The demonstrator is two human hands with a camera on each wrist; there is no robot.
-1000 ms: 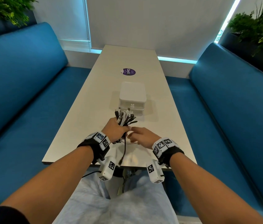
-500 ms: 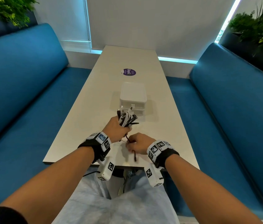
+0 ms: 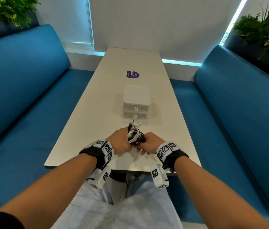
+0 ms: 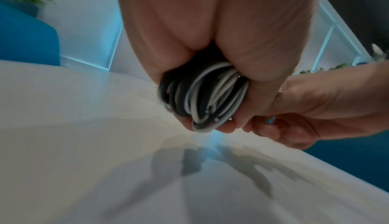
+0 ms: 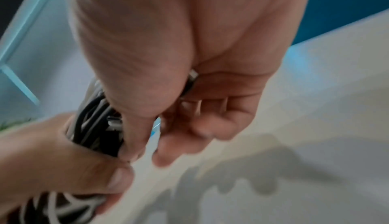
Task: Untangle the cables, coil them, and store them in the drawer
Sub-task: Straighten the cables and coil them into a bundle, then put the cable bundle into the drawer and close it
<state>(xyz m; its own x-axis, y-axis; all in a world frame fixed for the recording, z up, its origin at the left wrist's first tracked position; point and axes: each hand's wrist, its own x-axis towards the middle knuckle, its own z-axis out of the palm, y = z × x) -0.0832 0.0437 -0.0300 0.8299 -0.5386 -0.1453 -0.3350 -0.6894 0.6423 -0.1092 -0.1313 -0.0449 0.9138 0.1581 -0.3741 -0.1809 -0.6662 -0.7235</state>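
Both hands meet just above the near end of the counter (image 3: 87, 116). The left hand (image 3: 119, 141) wraps its curled fingers around a coiled bundle of black and white cables (image 3: 134, 135), whose plug ends stick up out of the fist. The right hand (image 3: 150, 142), touching the bundle from its own side, pinches a black cable end against the coil, its other fingers loosely bent below. Beyond the hands, well apart from them, stands a white two-drawer box (image 3: 136, 103), both drawers closed. Farther still lies a purple sticker (image 3: 131, 74).
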